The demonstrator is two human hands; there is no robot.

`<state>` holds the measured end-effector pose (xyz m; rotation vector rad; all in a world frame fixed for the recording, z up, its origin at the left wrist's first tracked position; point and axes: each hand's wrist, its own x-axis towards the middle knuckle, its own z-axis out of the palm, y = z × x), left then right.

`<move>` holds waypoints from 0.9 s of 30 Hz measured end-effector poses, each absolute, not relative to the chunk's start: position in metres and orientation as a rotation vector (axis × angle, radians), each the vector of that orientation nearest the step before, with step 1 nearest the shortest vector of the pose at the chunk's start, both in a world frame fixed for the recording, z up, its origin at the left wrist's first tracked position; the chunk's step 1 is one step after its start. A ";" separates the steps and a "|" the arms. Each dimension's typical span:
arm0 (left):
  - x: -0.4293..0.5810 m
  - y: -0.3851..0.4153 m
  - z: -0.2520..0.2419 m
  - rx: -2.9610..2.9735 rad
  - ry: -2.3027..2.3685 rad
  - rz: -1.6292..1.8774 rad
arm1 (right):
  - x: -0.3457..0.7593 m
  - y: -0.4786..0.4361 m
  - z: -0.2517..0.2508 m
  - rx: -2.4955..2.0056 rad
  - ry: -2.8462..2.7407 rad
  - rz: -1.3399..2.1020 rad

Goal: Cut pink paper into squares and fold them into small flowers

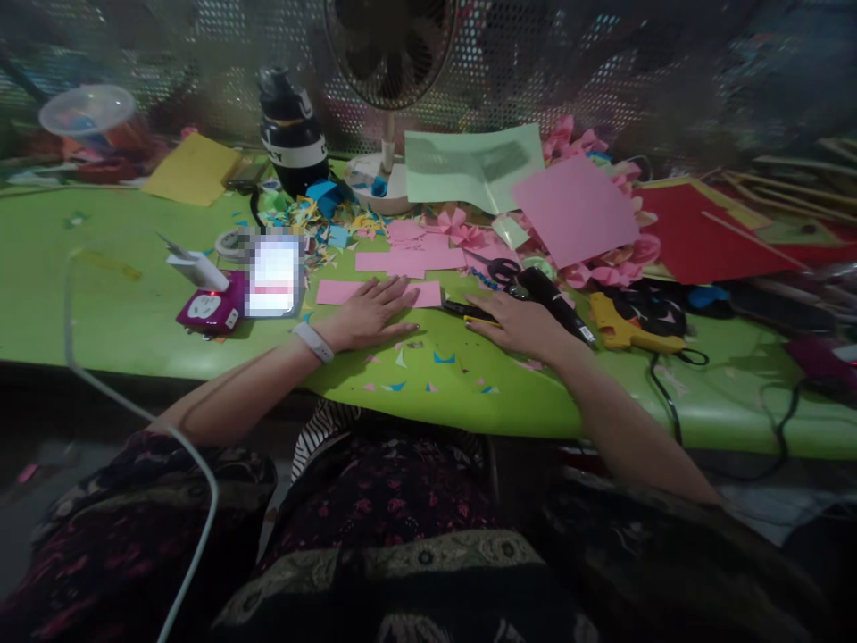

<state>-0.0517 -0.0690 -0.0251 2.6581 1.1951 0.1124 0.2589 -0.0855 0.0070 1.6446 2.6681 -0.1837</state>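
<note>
If the flat, spread left hand (380, 313) slides, the pink rectangular paper strip (336, 292) beneath could crease; whether the right hand (519, 328) grips anything I cannot tell.

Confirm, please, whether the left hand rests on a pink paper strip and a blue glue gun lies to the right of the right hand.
The glue gun is yellow, not blue, as the head view shows; it lies to the right of the right hand, and the left hand rests on a pink paper strip.
</note>
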 end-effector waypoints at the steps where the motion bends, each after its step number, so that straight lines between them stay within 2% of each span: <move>1: -0.052 -0.069 -0.025 2.664 1.203 0.100 | 0.256 -0.086 0.008 1.632 2.682 -0.189; 6: -0.051 -0.070 -0.023 2.688 1.212 0.072 | 0.255 -0.088 0.010 1.549 2.755 -0.198; 16: -0.052 -0.069 -0.026 2.682 1.235 0.084 | 0.254 -0.089 -0.005 1.557 2.924 0.101; 27: -0.023 -0.070 -0.021 2.648 1.278 0.086 | 0.273 -0.079 -0.015 1.625 2.964 0.105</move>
